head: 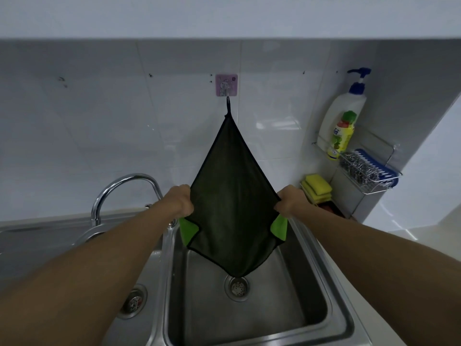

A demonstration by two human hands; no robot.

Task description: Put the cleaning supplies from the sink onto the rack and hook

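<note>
A dark green cloth [232,196] with bright green underside hangs by its loop from the pink stick-on hook [226,85] on the tiled wall. My left hand [180,199] grips its left corner and my right hand [289,201] grips its right corner, stretching it wide above the steel sink [309,303]. The wire rack [371,171] at the right holds a white pump bottle [343,113], a yellow bottle [341,136], a steel scourer [359,168] and a blue brush [381,168]. Yellow sponges [316,188] lie stacked below the rack.
A chrome faucet [119,188] arches at the left between the two basins. A second drain [132,299] sits in the left basin. An upper cabinet edge [224,33] runs overhead. White counter lies to the right of the sink.
</note>
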